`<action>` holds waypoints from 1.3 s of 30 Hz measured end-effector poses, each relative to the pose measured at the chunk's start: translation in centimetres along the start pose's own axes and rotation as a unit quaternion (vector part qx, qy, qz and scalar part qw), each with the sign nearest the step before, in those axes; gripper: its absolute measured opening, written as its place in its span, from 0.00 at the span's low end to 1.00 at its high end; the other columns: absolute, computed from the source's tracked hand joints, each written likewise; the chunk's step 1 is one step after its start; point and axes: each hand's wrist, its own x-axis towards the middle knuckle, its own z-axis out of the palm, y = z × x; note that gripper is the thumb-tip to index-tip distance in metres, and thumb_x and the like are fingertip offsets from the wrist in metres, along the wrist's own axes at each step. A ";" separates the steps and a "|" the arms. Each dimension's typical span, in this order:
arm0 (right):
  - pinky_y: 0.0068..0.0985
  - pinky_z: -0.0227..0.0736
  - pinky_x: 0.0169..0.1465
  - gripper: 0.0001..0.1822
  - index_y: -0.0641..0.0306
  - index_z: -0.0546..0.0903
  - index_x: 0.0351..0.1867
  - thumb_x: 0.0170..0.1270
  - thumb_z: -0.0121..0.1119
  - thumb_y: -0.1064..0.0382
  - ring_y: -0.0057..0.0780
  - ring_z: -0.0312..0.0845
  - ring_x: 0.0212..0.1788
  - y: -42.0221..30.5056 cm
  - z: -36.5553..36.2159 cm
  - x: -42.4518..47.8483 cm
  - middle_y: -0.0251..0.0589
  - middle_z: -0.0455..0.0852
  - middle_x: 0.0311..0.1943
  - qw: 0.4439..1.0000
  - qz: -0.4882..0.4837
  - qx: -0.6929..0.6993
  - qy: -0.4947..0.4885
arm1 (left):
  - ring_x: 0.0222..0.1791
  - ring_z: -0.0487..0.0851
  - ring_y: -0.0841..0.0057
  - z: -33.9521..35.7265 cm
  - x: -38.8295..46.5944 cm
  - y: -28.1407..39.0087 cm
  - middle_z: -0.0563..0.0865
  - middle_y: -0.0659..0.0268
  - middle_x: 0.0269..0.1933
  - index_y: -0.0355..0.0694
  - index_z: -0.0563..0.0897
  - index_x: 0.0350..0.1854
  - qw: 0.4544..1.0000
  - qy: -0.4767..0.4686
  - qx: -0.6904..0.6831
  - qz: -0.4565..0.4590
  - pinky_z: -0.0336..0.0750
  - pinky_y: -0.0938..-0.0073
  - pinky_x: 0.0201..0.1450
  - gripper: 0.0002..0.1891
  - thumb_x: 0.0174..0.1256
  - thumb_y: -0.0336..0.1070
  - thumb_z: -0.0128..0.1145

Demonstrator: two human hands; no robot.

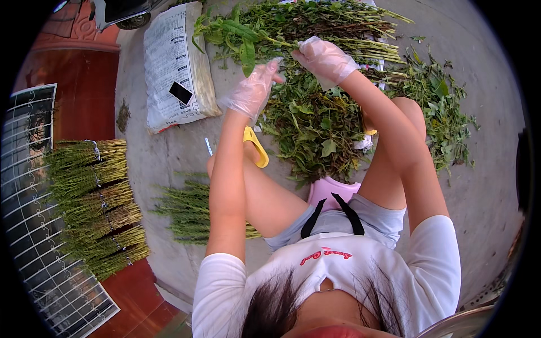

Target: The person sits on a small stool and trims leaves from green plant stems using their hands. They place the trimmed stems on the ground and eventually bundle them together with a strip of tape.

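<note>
My right hand, in a clear plastic glove, grips the lower stem of a leafy green plant stalk. The stalk points left, with its broad leaves at the far end. Below it, my left hand, gloved the same way, has its fingers apart and shows nothing in it. Beyond both hands lies a layered pile of cut stalks, their pale stem ends facing right. A heap of loose leaves covers the ground between my feet.
A printed white sack with a smartphone on it lies left. Tied stalk bundles line the far left; more stalks lie beside my leg. Loose leaves spread right. I sit on a pink plastic stool.
</note>
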 end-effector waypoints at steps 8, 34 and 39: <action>0.40 0.79 0.41 0.13 0.63 0.81 0.36 0.68 0.53 0.55 0.48 0.84 0.35 -0.4 1.4 0.4 0.49 0.85 0.30 0.996 0.073 0.036 0.044 | 0.42 0.84 0.70 -3.9 0.6 -0.7 0.80 0.58 0.55 0.36 0.75 0.59 0.895 0.211 -0.392 -0.009 0.78 0.71 0.35 0.27 0.76 0.58 0.46; 0.39 0.78 0.41 0.15 0.62 0.79 0.37 0.72 0.51 0.53 0.46 0.81 0.35 -2.5 1.0 -0.3 0.48 0.82 0.30 1.000 -0.012 0.000 -0.018 | 0.33 0.85 0.65 -0.5 2.0 -4.2 0.86 0.60 0.37 0.36 0.83 0.47 0.963 0.078 0.248 0.066 0.76 0.65 0.40 0.20 0.71 0.51 0.54; 0.38 0.77 0.42 0.17 0.63 0.82 0.37 0.72 0.51 0.51 0.47 0.81 0.34 -1.8 1.1 -0.6 0.49 0.83 0.28 0.998 -0.028 0.042 -0.039 | 0.35 0.87 0.65 -1.9 2.0 -6.1 0.80 0.56 0.60 0.37 0.70 0.66 0.921 0.176 0.348 -0.006 0.79 0.65 0.43 0.26 0.69 0.41 0.54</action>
